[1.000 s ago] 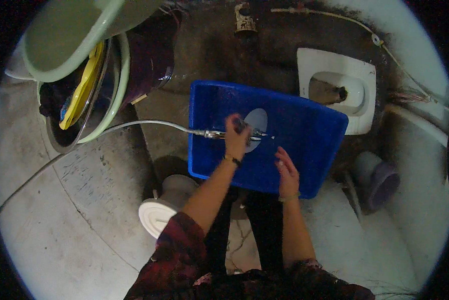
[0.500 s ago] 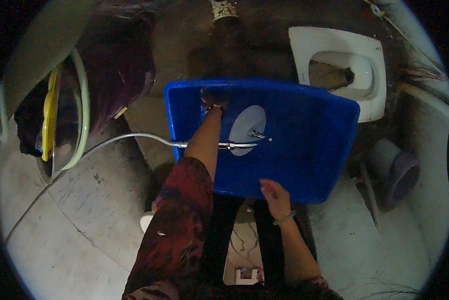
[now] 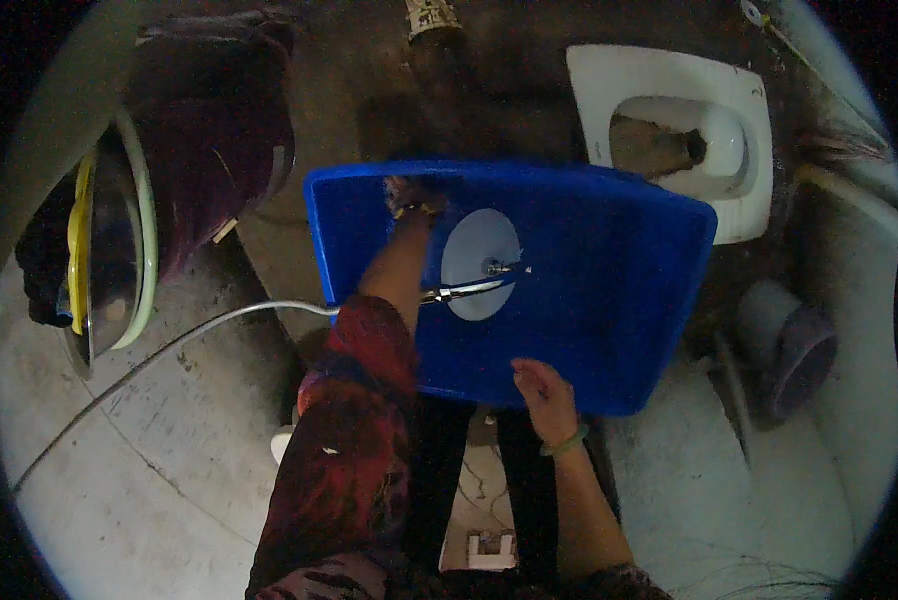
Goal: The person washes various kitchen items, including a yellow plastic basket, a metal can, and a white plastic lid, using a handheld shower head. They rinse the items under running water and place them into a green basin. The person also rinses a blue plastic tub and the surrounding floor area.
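Observation:
A large blue tub (image 3: 589, 330) stands before me. My left hand (image 3: 405, 195) reaches down inside it at the far left wall, with a bracelet at the wrist; its fingers are dark and blurred, and I cannot tell whether they hold anything. Beside it in the tub lies a white round disc (image 3: 466, 245) with a metal fitting at its centre. A chrome-ended hose (image 3: 449, 295) comes in over the left rim, passes behind my left forearm and ends over the disc. Near the tub's front rim, my right hand (image 3: 545, 392) hovers with loosely extended fingers and nothing in them.
A white squat toilet (image 3: 589, 120) is set in the floor at the far right. To the right sits a purplish-grey bucket (image 3: 804, 360). At left are a yellow object (image 3: 77, 250), a pale green hoop (image 3: 144, 230) and dark cloth (image 3: 209, 140). A pipe end (image 3: 431, 18) shows at the back.
The tub, disc and hose appear slightly further left in view. My left hand has shifted a little left and up along with them; the right hand stays almost where it was.

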The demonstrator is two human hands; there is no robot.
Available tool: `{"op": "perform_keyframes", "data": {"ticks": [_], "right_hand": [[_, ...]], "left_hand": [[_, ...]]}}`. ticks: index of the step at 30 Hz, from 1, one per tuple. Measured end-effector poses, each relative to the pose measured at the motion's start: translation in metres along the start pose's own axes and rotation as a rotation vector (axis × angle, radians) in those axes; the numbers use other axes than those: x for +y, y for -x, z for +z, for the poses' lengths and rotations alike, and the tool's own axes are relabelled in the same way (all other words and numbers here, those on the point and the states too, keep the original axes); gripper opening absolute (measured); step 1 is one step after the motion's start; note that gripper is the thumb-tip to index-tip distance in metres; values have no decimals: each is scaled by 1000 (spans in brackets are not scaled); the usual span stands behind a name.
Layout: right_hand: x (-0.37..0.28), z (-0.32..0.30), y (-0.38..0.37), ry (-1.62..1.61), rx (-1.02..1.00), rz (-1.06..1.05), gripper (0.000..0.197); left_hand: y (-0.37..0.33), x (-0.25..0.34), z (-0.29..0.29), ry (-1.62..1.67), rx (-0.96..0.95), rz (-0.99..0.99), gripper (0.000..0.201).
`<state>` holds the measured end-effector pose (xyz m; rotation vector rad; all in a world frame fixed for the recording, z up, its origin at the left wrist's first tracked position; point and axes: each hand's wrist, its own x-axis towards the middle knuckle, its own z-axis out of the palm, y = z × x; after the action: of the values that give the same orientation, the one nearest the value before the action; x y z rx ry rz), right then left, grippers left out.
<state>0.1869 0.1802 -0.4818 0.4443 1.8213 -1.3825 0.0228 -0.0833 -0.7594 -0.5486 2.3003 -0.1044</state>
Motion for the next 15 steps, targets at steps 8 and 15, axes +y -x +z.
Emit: {"op": "perform_keyframes", "data": {"ticks": [8, 15], "right_hand": [[-6, -2, -6, -75, 8, 52, 21], [-2, -1, -8, -85, 20, 28, 23]], "left_hand": [[39, -3, 25, -89, -69, 34, 61], [44, -40, 18, -210, -84, 112, 58]]}}
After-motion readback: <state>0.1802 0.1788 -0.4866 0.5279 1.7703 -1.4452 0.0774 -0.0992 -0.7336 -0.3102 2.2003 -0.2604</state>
